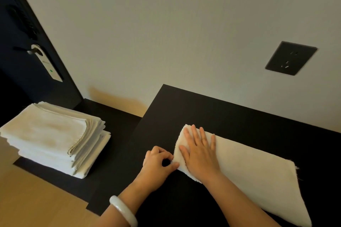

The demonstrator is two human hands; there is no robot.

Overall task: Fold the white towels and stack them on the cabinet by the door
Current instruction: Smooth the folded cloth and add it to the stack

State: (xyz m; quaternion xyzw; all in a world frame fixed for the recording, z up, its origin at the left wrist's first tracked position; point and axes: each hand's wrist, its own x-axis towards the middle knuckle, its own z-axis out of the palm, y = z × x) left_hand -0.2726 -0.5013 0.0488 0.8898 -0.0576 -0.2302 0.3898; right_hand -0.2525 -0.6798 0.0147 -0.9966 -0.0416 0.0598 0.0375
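Two hands, a left hand (158,162) and a right hand (199,151); one white towel (249,175) on one black table (203,108); one stack of folded towels (51,138), layers uncountable; one bangle (123,210); one wall socket (290,58); one door (22,79)

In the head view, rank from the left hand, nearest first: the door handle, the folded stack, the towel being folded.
1. Towel, on the dark table; the left hand pinches its corner.
2. Folded stack, to the left on the cabinet.
3. Door handle, far left, beyond the stack.
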